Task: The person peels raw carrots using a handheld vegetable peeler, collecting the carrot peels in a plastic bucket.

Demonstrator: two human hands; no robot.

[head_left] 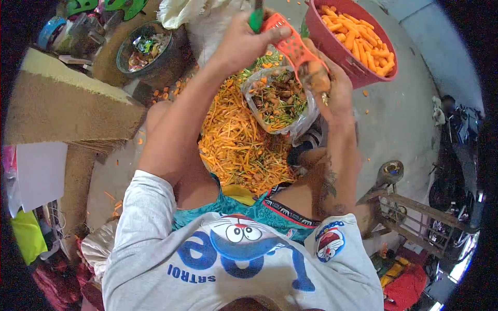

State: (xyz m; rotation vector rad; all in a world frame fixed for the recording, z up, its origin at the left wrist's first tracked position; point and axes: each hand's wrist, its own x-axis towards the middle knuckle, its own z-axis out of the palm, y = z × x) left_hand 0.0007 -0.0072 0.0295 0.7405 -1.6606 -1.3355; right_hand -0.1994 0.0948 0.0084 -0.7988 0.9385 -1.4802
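My left hand grips the perforated handle of an orange plastic peeler, thumb on top. A green object like a handle also shows at this hand. The peeler's forked head lies against a carrot, its tip pointing toward me. My right hand is wrapped round that carrot from the right. Just below, a clear plastic bag stands open with brownish carrot pieces and green stems inside. Around it spreads a large heap of orange peelings between my legs.
A red tub of peeled carrots stands at the upper right. To the upper left is a dark bin with rubbish, near a cardboard-coloured block. A wooden rack lies at the right. Carrot scraps dot the concrete floor.
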